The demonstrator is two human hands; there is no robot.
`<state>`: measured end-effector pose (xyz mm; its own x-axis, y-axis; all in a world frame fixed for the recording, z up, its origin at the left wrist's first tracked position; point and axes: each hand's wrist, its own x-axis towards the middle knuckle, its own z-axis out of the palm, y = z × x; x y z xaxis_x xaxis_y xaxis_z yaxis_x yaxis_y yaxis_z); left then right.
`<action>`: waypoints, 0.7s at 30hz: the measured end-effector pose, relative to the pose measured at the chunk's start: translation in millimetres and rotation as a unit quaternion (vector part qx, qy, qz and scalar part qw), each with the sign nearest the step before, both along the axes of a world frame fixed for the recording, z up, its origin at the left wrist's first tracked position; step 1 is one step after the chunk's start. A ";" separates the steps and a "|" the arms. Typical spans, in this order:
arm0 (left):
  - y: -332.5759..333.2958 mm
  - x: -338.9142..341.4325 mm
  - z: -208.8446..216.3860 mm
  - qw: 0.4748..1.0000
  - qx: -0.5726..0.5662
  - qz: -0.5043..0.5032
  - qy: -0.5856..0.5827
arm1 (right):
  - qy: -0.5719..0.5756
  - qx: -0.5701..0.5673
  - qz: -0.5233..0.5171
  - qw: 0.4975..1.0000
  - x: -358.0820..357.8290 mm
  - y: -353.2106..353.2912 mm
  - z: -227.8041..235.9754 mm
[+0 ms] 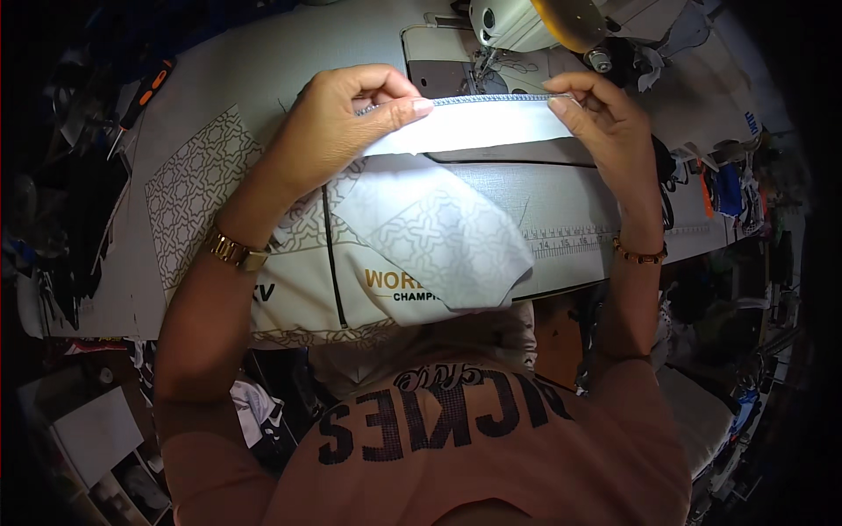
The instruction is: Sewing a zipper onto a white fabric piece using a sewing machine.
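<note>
Between my two hands a strip of white fabric (478, 125) is stretched, its upper edge bound with dark overlock stitching. My left hand (364, 110) pinches its left end between thumb and fingers. The right end is pinched by my right hand (596, 114). Below the strip, more of the white garment (447, 232) drapes over the table toward my lap, with a geometric lattice print, a dark seam line and some lettering. Behind the strip, the needle area of a sewing machine (487, 70) is partly hidden by my hands and the cloth.
A screwdriver with an orange and black handle (149, 92) lies at the far left of the pale sewing table (228, 66). A ruler scale (570, 241) runs along the table's near right part. Dark cloth (74, 228) hangs at the left edge; assorted items crowd the right edge.
</note>
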<state>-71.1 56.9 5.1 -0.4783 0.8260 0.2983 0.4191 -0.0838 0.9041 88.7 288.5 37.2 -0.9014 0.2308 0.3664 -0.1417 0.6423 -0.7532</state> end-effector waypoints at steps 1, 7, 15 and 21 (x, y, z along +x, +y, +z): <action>-2.0 -1.7 -1.0 1.000 0.001 0.000 0.000 | -0.017 0.047 -0.017 0.999 -0.3 1.0 -0.3; -16.1 -5.2 -1.6 0.996 -0.026 0.029 0.078 | -0.032 0.128 -0.021 0.991 -3.7 3.7 -6.0; -21.8 9.0 12.3 0.966 -0.240 -0.092 -0.018 | -0.026 0.213 0.002 0.977 -2.0 7.9 -5.1; -26.5 14.3 8.4 0.976 -0.091 -0.194 0.040 | 0.105 0.315 0.045 0.942 -30.8 -19.2 -19.5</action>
